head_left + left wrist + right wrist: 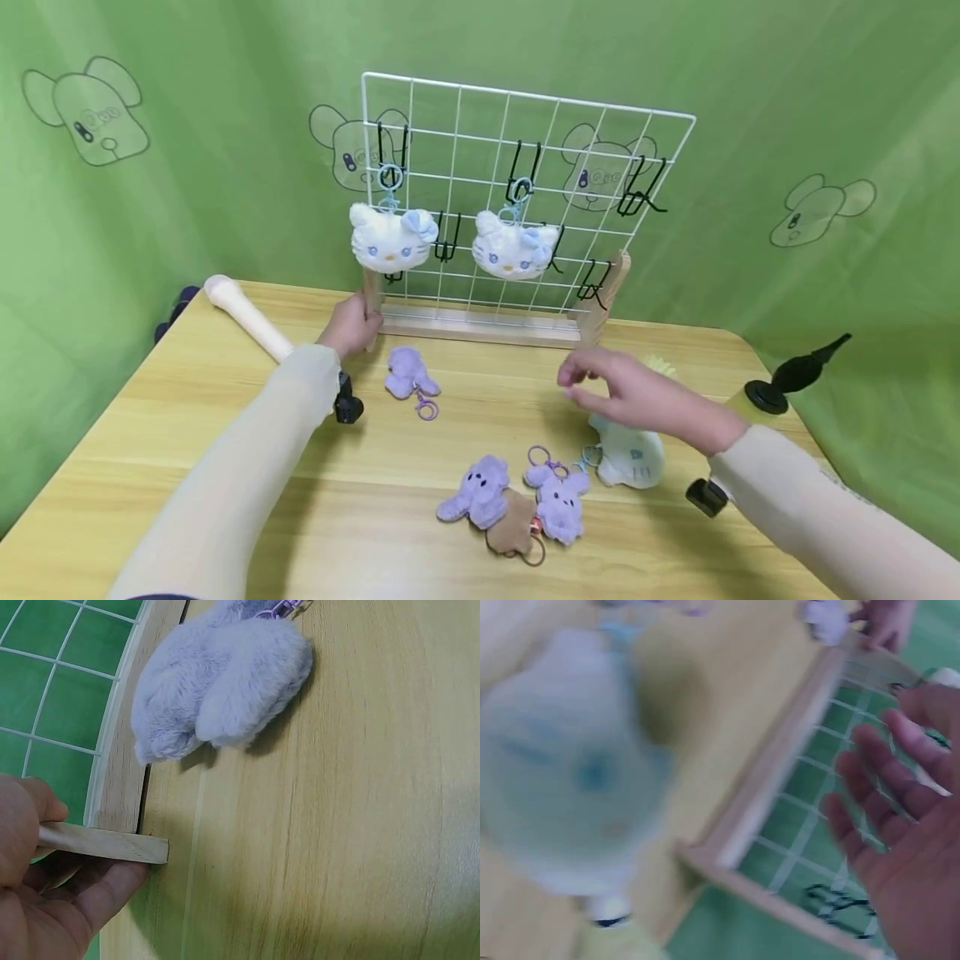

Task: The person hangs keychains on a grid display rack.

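My left hand (351, 325) grips the left wooden side piece (105, 844) of a rack stand, thumb on one face and fingers on the other. The stand holds up a white wire grid (487, 179) with black hooks. Two white cat-head plush keychains hang from it, one at the upper left (392, 242) and one at the middle (513, 250). Over the table, right of the stand, my right hand (618, 385) holds nothing, its fingers loosely bent. Below it lies another white plush keychain (636, 457). A purple plush keychain (407, 372) lies near my left hand.
Two purple plush keychains (486, 492) (561, 504) and a brown one (513, 525) lie together at the table's front. A pale rod (251, 317) is at the left. A bottle with a black nozzle (798, 372) stands by the right edge. Green curtain (750, 125) hangs behind.
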Tool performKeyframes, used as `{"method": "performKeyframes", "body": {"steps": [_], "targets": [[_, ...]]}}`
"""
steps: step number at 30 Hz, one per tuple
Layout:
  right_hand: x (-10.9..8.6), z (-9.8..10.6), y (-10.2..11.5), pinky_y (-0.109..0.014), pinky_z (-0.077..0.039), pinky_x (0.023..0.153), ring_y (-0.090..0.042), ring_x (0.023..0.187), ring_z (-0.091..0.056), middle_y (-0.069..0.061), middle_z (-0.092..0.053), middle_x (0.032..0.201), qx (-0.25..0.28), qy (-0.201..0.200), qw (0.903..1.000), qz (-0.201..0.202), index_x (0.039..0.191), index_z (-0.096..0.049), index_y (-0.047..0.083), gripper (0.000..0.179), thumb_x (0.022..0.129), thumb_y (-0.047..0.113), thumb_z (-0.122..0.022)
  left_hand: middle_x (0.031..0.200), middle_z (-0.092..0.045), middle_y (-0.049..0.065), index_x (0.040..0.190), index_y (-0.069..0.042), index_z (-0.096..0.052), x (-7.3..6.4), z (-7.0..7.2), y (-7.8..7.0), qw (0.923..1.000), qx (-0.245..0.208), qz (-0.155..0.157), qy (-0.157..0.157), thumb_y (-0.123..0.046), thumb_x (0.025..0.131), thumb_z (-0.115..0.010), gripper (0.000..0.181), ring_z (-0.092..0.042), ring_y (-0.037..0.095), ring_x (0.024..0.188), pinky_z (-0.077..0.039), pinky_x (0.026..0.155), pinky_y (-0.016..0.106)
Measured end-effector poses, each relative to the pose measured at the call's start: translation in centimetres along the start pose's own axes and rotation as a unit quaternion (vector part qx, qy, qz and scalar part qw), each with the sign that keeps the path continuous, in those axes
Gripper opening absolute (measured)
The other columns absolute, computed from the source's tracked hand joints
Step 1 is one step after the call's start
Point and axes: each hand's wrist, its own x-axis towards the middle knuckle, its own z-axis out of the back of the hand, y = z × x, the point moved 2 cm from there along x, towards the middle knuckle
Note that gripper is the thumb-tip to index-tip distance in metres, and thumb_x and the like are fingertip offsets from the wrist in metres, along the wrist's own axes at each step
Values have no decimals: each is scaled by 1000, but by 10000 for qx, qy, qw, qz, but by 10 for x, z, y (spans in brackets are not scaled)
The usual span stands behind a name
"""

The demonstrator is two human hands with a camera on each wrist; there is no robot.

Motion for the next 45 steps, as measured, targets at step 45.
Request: {"method": "performKeyframes", "body": {"steps": [45], "targets": [[-38,-48,-54,-26,-47,76,-5,88,-49,10,-59,90,-74,1237,9910,-498,86,-64,23,13,94,19,-74,121,-65,36,139,15,-45,-3,-2,-2,9998,-24,176,24,-6,103,-47,41,-68,32,87,-62,71,32]]}}
